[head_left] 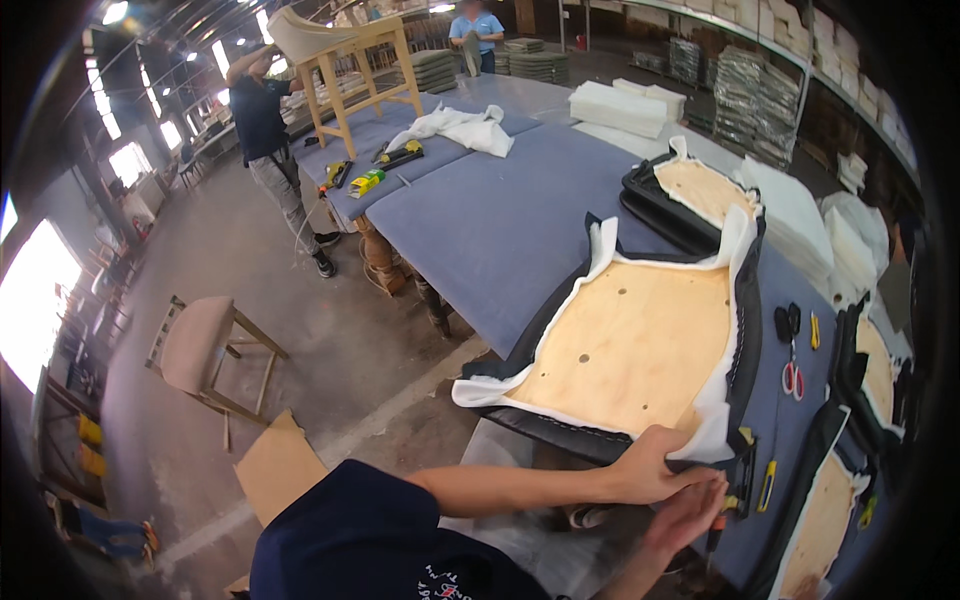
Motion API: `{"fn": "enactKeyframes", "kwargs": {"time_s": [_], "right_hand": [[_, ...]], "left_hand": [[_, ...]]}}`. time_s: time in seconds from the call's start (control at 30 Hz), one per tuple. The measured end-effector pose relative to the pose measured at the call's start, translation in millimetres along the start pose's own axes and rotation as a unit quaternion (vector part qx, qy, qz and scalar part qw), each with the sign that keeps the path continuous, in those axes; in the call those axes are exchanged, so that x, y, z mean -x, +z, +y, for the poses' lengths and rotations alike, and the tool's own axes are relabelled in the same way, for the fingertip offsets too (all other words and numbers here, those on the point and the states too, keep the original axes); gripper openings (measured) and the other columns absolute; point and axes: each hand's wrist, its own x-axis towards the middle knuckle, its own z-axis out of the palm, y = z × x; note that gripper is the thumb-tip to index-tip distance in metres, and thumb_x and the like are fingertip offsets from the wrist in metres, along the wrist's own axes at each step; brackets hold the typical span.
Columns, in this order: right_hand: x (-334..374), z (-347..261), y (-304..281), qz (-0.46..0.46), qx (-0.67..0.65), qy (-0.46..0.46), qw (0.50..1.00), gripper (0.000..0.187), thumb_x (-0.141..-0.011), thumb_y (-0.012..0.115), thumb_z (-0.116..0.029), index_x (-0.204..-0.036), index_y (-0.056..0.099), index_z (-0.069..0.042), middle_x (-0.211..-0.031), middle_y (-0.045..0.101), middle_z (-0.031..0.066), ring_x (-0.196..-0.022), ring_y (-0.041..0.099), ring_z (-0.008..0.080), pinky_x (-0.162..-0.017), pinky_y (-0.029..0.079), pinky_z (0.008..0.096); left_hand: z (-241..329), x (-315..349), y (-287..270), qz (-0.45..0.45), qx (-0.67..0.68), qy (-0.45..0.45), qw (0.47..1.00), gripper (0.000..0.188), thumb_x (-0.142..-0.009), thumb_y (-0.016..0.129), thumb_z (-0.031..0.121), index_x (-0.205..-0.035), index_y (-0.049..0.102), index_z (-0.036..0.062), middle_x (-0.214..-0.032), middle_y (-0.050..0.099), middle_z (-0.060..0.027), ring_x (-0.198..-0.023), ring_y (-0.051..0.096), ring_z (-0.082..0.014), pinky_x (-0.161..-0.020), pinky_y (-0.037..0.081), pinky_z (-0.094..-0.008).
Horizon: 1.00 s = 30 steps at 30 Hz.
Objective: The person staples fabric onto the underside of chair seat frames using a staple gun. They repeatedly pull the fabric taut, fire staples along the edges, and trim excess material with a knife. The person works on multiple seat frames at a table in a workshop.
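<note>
A chair seat cushion (630, 340) lies upside down before me, its plywood base up. White wadding (708, 425) and a black stitched cover (560, 432) stand up loose around the wood. My left hand (650, 468) is closed on the near right corner, thumb over the wadding and fingers underneath. Just below that corner is my right hand (685, 512), fingers stretched out and close to the left fingertips. Whether it touches the cover, I cannot tell.
More black cushions (690, 195) lie behind and at right (825, 520) on the blue-covered table (450, 210). Near them are scissors (792, 370) and a yellow cutter (767, 487). Staple guns (400, 153) and a wooden chair (350, 70) are farther off. A stool (205, 350) stands left; two people work beyond.
</note>
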Motion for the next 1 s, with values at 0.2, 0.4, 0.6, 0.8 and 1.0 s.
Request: {"fn": "enactKeyframes", "kwargs": {"time_s": [0.2, 0.4, 0.6, 0.8, 1.0], "right_hand": [[-28, 76, 3, 0.142, -0.111, 0.051, 0.982, 0.069, -0.116, 0.043, -0.056, -0.162, 0.050, -0.005, -0.161, 0.057, 0.0111, -0.148, 0.054, 0.0308, -0.127, 0.038, 0.0453], [-15, 36, 0, 0.064, -0.066, 0.015, 0.996, 0.073, -0.114, 0.044, -0.059, -0.163, 0.049, -0.005, -0.163, 0.055, 0.0118, -0.149, 0.052, 0.0319, -0.127, 0.037, 0.0458], [39, -3, -19, -0.026, -0.188, 0.080, 0.979, 0.067, -0.113, 0.058, -0.043, -0.166, 0.044, -0.003, -0.152, 0.065, 0.0173, -0.139, 0.061, 0.0352, -0.118, 0.047, 0.0497], [28, -57, 15, 0.074, 0.566, -0.142, 0.809, 0.055, -0.117, 0.057, -0.026, -0.164, 0.049, 0.001, -0.169, 0.051, 0.0191, -0.155, 0.048, 0.0347, -0.128, 0.036, 0.0483], [-32, -46, -82, 0.123, 0.927, -0.176, 0.308, 0.071, -0.097, 0.082, -0.037, -0.153, 0.056, -0.003, -0.144, 0.062, 0.0168, -0.134, 0.057, 0.0339, -0.108, 0.045, 0.0501]], "left_hand": [[-29, 29, 21, 0.061, 0.055, -0.073, 0.994, 0.046, -0.083, 0.095, 0.019, -0.115, 0.071, -0.0021, -0.103, 0.071, -0.0254, -0.099, 0.068, -0.0470, -0.084, 0.053, -0.0493], [-57, 36, 42, 0.043, -0.016, -0.101, 0.994, 0.032, -0.081, 0.090, 0.013, -0.106, 0.075, 0.0000, -0.092, 0.073, -0.0241, -0.088, 0.072, -0.0456, -0.076, 0.055, -0.0487], [-79, 58, 52, 0.018, -0.034, -0.079, 0.996, 0.034, -0.075, 0.087, 0.012, -0.107, 0.078, 0.0047, -0.092, 0.072, -0.0207, -0.088, 0.069, -0.0450, -0.080, 0.055, -0.0499], [-109, 76, 57, -0.041, -0.137, -0.108, 0.984, 0.034, -0.079, 0.084, 0.016, -0.113, 0.081, 0.0118, -0.092, 0.075, -0.0172, -0.092, 0.074, -0.0415, -0.079, 0.057, -0.0515], [-85, 74, 57, -0.008, -0.044, -0.098, 0.994, 0.045, -0.080, 0.078, 0.002, -0.124, 0.080, 0.0130, -0.114, 0.073, -0.0126, -0.102, 0.074, -0.0359, -0.083, 0.059, -0.0434]]}}
